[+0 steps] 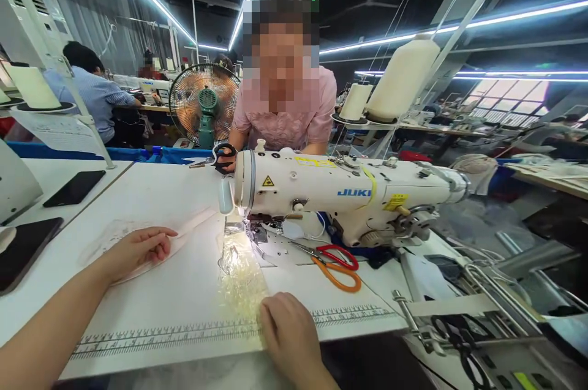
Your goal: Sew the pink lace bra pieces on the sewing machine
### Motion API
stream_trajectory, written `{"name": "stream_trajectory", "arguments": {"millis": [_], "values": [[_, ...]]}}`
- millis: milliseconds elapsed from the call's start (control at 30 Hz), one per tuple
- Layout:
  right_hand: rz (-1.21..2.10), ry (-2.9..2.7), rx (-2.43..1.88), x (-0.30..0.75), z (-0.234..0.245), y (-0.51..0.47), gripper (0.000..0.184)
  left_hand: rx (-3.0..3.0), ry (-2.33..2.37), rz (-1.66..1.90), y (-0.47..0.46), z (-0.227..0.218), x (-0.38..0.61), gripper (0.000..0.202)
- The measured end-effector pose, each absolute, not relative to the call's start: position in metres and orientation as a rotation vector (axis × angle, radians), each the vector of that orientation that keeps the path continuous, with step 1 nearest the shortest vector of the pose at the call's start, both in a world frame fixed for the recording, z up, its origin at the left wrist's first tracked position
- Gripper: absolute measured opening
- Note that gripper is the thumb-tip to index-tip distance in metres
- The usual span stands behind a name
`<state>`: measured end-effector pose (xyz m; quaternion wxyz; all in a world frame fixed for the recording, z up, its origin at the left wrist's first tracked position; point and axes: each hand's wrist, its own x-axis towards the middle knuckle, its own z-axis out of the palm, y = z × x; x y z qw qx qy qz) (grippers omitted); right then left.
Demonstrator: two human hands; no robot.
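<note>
My left hand is over a thin, pale pink piece of fabric on the white table, its fingers curled and pinched at the cloth. My right hand rests near the front edge, fingers curled inward; what lies inside them is hidden. It touches the side of a shiny, yellowish clear film strip. That strip runs back to the lit needle area of a white JUKI sewing machine. Scissors with red and orange handles lie right of the strip.
A printed ruler tape crosses the table front. A person in a pink top leans behind the machine, one hand by black-handled snips. Two dark phone-like slabs, one a phone, lie left. Thread cones and a fan stand behind.
</note>
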<state>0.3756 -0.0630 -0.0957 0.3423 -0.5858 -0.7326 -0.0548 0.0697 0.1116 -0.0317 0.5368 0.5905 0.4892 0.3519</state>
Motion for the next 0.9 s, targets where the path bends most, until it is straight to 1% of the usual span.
{"name": "stream_trajectory", "arguments": {"millis": [233,633,800,900], "values": [[-0.102,-1.874,-1.521,0.374,-0.095,-0.065,0.024,1.336,1.114,0.861,0.106,-0.031,0.067,0.036],[-0.140,-1.904,-1.616,0.372,-0.093,-0.066,0.025,1.302,1.076,0.886,0.108,-0.030,0.063,0.039],[-0.003,-1.973,-1.737,0.385,-0.076,-0.061,0.022,1.332,1.081,0.848,0.109,-0.032,0.064,0.040],[0.013,-1.965,-1.903,0.400,-0.059,-0.041,0.028,1.340,1.069,0.825,0.109,-0.032,0.064,0.040]]}}
